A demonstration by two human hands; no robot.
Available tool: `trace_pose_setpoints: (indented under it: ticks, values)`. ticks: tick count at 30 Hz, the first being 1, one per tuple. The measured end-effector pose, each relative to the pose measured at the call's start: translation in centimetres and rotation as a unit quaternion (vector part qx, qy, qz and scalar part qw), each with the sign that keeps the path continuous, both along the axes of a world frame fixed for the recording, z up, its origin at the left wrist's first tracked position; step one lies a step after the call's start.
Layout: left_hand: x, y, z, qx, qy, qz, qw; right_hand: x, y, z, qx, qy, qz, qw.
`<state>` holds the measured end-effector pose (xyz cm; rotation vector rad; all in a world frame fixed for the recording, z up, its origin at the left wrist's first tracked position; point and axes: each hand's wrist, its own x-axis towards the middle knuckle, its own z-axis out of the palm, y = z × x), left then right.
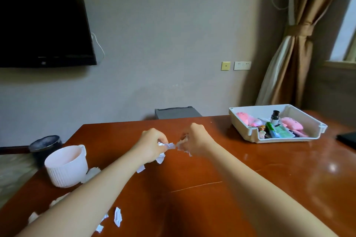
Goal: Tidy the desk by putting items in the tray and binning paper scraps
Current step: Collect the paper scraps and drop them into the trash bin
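Observation:
My left hand point(151, 145) and my right hand point(195, 139) meet over the middle of the brown desk point(212, 188), each closed on white paper scraps point(169, 146) that stick out between the fingers. More torn scraps point(117, 217) lie near the front left of the desk, partly hidden under my left forearm. A small white ribbed bin point(66, 166) stands at the left, open on top. The white tray point(277, 140) sits at the back right with pink soft toys, a small dark-capped bottle and green packets inside.
A dark flat object point(346, 139) lies at the desk's right edge. A grey box point(177, 112) stands behind the desk against the wall. A dark round bin point(45, 144) is on the floor to the left. A TV hangs on the wall.

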<state>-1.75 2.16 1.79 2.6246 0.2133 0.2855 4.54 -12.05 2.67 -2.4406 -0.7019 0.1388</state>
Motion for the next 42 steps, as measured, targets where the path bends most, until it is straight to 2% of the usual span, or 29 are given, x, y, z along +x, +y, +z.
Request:
trace_pose_setpoints:
  ticks: [8,13,18,22,27,36,42]
  values:
    - [0.7,-11.5,2.3,-0.009,-0.049,-0.128,0.991,-3.4,-13.2,4.0,-0.013,-0.05,-0.102,0.993]
    - [0.6,-20.2,2.5,-0.032,-0.051,-0.21,0.976,-6.1,-21.5,3.7,-0.026,-0.078,-0.193,0.978]
    - [-0.1,-28.3,1.9,-0.064,-0.041,-0.29,0.954,-6.5,-29.7,4.1,-0.031,-0.033,-0.246,0.968]
    - [-1.9,-34.0,0.1,-0.087,-0.035,-0.332,0.939,-11.8,-34.8,1.3,-0.053,-0.046,-0.29,0.954]
    - [-4.0,-41.1,-3.2,-0.114,-0.008,-0.373,0.921,-14.1,-41.8,-1.7,-0.075,-0.026,-0.341,0.937]
    - [-5.3,-49.8,-10.5,-0.104,0.095,-0.427,0.893,-16.8,-50.4,-9.9,-0.05,0.071,-0.398,0.913]
    - [-4.9,-52.9,-16.5,-0.091,0.169,-0.419,0.888,-16.7,-53.3,-16.1,-0.023,0.141,-0.419,0.896]
